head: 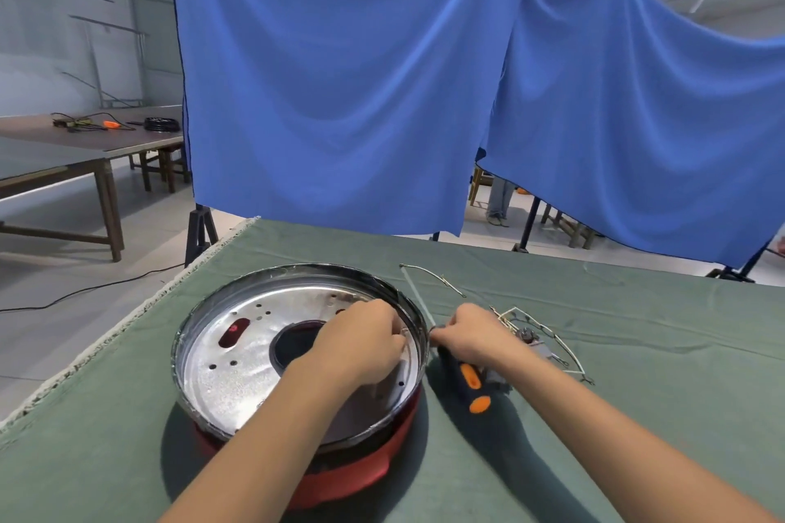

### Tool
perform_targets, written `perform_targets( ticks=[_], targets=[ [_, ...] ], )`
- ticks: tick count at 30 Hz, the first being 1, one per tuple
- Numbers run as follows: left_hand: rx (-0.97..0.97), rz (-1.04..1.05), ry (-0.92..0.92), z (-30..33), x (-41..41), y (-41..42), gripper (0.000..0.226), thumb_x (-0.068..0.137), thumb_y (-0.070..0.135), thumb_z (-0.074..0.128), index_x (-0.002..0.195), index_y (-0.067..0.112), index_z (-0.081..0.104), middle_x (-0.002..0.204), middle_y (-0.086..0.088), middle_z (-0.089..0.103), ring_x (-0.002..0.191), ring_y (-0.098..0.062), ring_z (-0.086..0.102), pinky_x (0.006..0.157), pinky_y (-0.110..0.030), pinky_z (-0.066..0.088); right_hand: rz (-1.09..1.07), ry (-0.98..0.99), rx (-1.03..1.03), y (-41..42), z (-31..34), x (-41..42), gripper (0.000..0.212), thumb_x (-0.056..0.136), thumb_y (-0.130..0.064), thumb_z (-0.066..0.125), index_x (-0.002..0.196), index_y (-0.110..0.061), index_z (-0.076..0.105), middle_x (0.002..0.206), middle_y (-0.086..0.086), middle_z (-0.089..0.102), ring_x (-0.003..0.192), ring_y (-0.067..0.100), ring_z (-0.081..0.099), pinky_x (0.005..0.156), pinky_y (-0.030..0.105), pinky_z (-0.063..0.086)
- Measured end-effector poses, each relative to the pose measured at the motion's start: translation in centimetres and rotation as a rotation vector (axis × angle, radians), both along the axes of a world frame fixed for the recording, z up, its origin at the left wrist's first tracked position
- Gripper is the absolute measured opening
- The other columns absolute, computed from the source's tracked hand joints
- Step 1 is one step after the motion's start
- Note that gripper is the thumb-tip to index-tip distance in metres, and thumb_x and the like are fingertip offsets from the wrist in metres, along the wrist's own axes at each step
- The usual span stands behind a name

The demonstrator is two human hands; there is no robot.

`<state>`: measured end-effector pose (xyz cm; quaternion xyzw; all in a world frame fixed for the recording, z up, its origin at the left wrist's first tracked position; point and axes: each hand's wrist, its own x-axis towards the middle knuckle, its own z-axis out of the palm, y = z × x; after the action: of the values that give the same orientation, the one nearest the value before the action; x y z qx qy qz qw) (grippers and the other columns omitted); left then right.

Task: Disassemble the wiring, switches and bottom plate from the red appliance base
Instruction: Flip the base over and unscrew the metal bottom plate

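Note:
The red appliance base (340,480) lies on the green cloth, its silver bottom plate (238,357) facing up with a round hole in the middle. My left hand (361,335) reaches inside the plate at its right rim, fingers curled round something small that I cannot make out. Just outside that rim, my right hand (471,331) pinches a thin wire or rod (418,297) that runs up and away. A black and orange screwdriver (465,380) lies under my right wrist. A bundle of pale wires with small switch parts (537,338) lies to the right.
The green-covered table (637,352) ends at a frayed left edge. Blue curtains (340,76) hang behind the table. A curved loose wire (437,278) lies beyond my hands. Wooden tables with tools stand at the far left.

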<state>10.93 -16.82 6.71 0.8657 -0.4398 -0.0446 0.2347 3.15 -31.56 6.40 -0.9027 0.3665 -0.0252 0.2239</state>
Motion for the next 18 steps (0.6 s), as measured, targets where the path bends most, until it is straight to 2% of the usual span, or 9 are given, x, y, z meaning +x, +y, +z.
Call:
perform_targets(
  ticks=[2,4,6,9,11,13,16,18],
  targets=[
    [-0.003,-0.003,-0.005,0.0,0.1,0.2,0.02,0.088,0.023,0.051,0.091,0.017,0.07,0.092,-0.005,0.07,0.093,-0.026,0.061,0.084,-0.038,0.051,0.017,0.009,-0.018,0.8,-0.8,0.0,0.034,0.082,-0.03,0.06,0.058,-0.008,0.05,0.058,0.009,0.052,0.062,0.029,0.049,0.051,0.03,0.038],
    [-0.01,-0.011,-0.013,0.0,0.1,0.4,0.02,0.089,0.024,0.051,0.092,0.017,0.07,0.094,-0.005,0.07,0.093,-0.025,0.061,0.084,-0.037,0.051,0.016,0.0,-0.039,1.4,-0.9,0.0,0.033,0.084,-0.032,0.058,0.073,-0.001,0.065,0.073,0.013,0.067,0.072,0.032,0.062,0.062,0.033,0.05],
    [-0.017,-0.013,-0.02,0.0,0.0,0.6,0.02,0.089,0.024,0.052,0.093,0.018,0.07,0.093,-0.004,0.07,0.091,-0.024,0.061,0.082,-0.035,0.051,0.007,-0.044,-0.127,1.7,-0.6,-0.2,0.038,0.088,-0.038,0.054,0.083,-0.003,0.067,0.086,0.013,0.07,0.084,0.033,0.064,0.071,0.035,0.052],
    [-0.02,-0.008,-0.023,0.0,0.0,0.6,0.019,0.089,0.024,0.052,0.092,0.018,0.069,0.091,-0.005,0.07,0.09,-0.024,0.061,0.081,-0.036,0.051,-0.018,-0.178,-0.239,2.4,0.4,-0.7,0.049,0.09,-0.057,0.044,0.071,-0.014,0.059,0.082,0.005,0.067,0.084,0.029,0.061,0.07,0.034,0.044],
    [-0.018,-0.002,-0.016,0.0,0.0,0.5,0.019,0.089,0.023,0.051,0.093,0.017,0.068,0.093,-0.006,0.069,0.092,-0.026,0.061,0.08,-0.036,0.051,0.0,-0.141,-0.131,3.2,1.0,-0.9,0.058,0.086,-0.067,0.04,0.059,-0.017,0.051,0.069,0.001,0.068,0.068,0.023,0.062,0.065,0.032,0.044],
    [-0.029,-0.017,-0.01,0.3,-0.1,0.7,0.02,0.09,0.022,0.051,0.095,0.018,0.07,0.094,-0.006,0.069,0.093,-0.026,0.061,0.079,-0.033,0.05,0.058,-0.093,-0.029,4.0,1.0,-0.8,0.053,0.089,-0.056,0.043,0.058,-0.014,0.049,0.058,0.003,0.067,0.049,0.019,0.058,0.055,0.027,0.044],
    [-0.127,-0.023,0.059,1.1,0.0,1.3,0.019,0.089,0.019,0.054,0.091,0.021,0.073,0.094,0.0,0.072,0.087,-0.019,0.062,0.077,-0.029,0.049,0.098,-0.137,-0.022,4.4,0.7,-0.7,0.026,0.09,-0.021,0.043,0.068,-0.009,0.049,0.06,0.013,0.066,0.039,0.02,0.054,0.044,0.025,0.043],
    [-0.192,0.065,0.044,2.0,0.5,2.3,0.018,0.089,0.021,0.054,0.089,0.02,0.072,0.095,0.0,0.071,0.084,-0.018,0.06,0.07,-0.028,0.045,0.08,-0.182,-0.035,4.0,1.1,-1.2,0.024,0.089,-0.013,0.04,0.067,-0.008,0.046,0.055,0.012,0.062,0.031,0.015,0.048,0.038,0.022,0.04]
  ],
)
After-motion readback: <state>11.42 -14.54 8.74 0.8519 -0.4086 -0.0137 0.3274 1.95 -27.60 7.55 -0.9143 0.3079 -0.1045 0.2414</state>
